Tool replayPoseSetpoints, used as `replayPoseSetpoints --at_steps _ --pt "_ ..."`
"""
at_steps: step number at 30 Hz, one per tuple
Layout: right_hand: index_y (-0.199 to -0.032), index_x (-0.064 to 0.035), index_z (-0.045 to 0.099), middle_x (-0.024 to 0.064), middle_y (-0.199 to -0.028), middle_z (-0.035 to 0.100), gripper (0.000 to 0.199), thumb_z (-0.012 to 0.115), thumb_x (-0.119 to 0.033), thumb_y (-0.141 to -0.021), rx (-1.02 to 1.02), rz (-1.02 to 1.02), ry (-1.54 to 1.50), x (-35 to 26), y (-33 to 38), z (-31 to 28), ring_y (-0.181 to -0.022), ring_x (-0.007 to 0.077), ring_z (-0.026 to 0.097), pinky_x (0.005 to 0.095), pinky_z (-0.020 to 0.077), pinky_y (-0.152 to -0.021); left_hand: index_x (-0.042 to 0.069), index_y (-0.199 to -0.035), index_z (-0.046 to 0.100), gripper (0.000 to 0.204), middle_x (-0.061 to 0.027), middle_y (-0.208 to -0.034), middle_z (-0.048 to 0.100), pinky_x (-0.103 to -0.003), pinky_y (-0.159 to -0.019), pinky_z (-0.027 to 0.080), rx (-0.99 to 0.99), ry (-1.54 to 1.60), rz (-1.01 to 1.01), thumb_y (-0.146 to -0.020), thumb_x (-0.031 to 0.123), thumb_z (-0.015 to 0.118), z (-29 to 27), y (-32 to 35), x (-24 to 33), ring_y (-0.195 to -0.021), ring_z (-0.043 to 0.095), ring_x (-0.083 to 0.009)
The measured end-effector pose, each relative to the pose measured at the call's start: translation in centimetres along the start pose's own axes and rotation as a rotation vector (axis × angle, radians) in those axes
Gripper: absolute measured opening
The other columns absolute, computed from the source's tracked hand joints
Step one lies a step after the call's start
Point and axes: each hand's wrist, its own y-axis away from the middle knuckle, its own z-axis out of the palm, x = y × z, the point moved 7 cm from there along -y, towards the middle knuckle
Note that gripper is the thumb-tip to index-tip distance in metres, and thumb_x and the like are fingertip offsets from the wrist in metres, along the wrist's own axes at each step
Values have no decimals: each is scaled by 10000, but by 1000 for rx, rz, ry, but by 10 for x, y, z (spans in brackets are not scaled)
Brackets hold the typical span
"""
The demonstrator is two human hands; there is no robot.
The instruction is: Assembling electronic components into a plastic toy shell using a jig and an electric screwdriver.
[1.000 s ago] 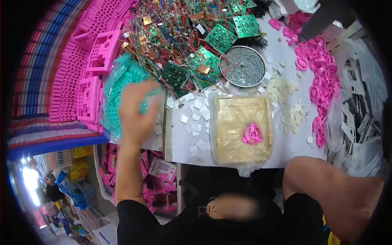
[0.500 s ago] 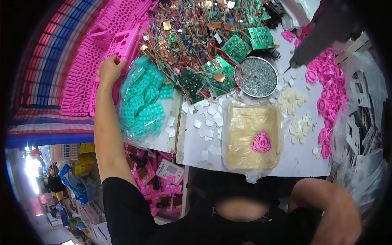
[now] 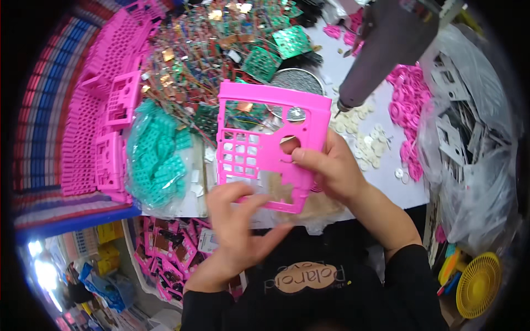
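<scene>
Both hands pinch pink plastic grid faceplate (image 3: 265,146): right hand (image 3: 326,168) at its right edge, left hand (image 3: 240,220) at bottom edge, long axis upright.

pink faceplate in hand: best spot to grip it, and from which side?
Grip the solid right edge of the pink faceplate, coming from the right, probably thumb on the face beside the round hole, as the right hand does. The left half is an open key grid with thin ribs. The left hand steadies the bottom edge.
</scene>
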Motion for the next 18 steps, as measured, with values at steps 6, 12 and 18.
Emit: replayPoseSetpoints --at_steps 6,12,18 --pt "-1276 20 606 84 -1108 691 389 682 -169 -944 -123 183 203 8 23 -41 -1019 161 667 316 550 -896 1 -1436 439 585 -133 -1258 626 -429 -950 523 -103 1162 -830 -940 164 703 66 5 -60 -1148 608 -263" --pt "-1177 -38 698 130 -880 751 357 681 -292 -926 119 165 1660 -89 -13 -161 -817 229 727 394 564 -719 22 -1458 401 509 -161 -1181 676 -380 -908 569 39 1236 -908 -1000 85 614 53 17 -81 -1050 684 -242" --pt "-1323 -155 633 141 -1173 699 543 743 -151 -792 256 25 2187 -129 -85 -237 -1126 366 659 491 563 -880 21 -1462 393 511 -161 -1175 679 -368 -916 566 -8 1341 -949 -1000 84 604 85 11 -76 -1055 688 -238"
